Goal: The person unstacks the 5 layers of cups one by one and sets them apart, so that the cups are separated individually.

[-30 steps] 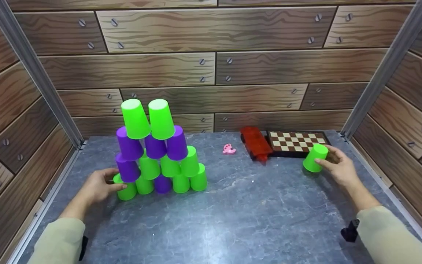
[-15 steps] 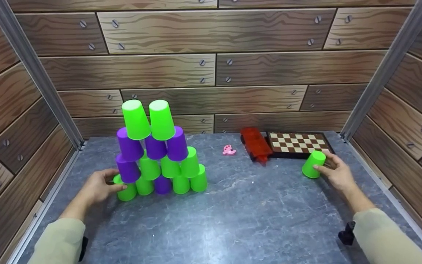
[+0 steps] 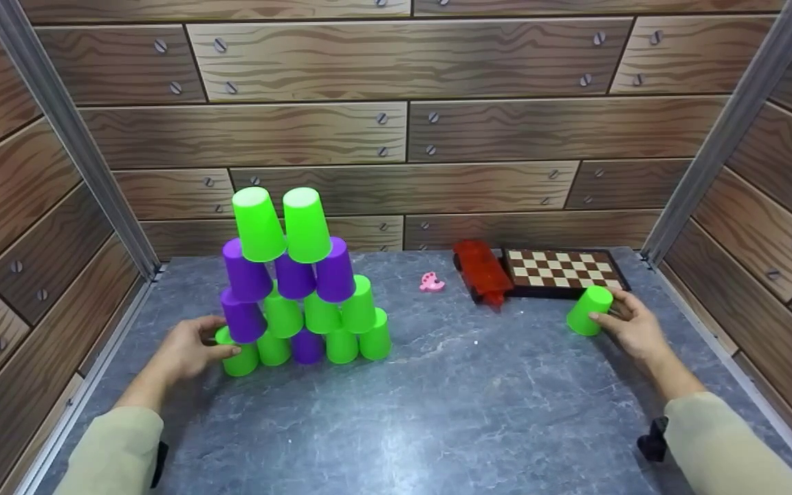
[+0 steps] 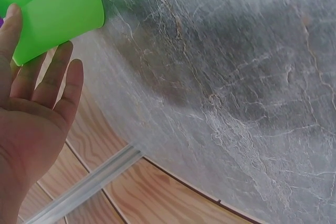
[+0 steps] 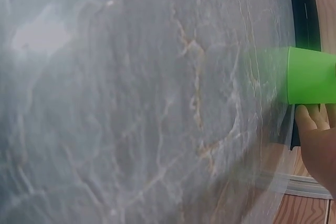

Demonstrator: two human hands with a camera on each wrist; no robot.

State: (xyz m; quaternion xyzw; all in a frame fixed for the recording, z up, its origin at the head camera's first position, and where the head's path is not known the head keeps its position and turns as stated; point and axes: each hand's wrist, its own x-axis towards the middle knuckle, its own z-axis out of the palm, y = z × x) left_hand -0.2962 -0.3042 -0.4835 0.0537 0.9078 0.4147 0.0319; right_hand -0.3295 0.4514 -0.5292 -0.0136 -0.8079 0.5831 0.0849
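Observation:
Upside-down green and purple cups stand in a stepped stack, with two green cups (image 3: pixel 306 227) on top and purple cups (image 3: pixel 246 269) beneath them. At its lower left corner my left hand (image 3: pixel 186 349) holds a green bottom-row cup (image 3: pixel 241 359) between thumb and fingers. The left wrist view shows the thumb across this green cup (image 4: pixel 63 17) and fingers along its side. Far to the right, my right hand (image 3: pixel 633 326) grips a single upside-down green cup (image 3: pixel 588 311). The right wrist view has this cup (image 5: pixel 311 76) at its edge, its rim down at the tabletop.
A checkered game board (image 3: pixel 561 269) lies at the back right, just behind the right hand's cup. Beside it is a red toy car (image 3: pixel 482 270). A small pink toy (image 3: pixel 431 282) sits between car and stack. Wood-patterned walls (image 3: pixel 410 130) enclose the grey tabletop (image 3: pixel 437 405).
My right hand has brought its green cup slightly toward the front, away from the game board. The left hand keeps its place at the stack, and the stacked cups look unchanged.

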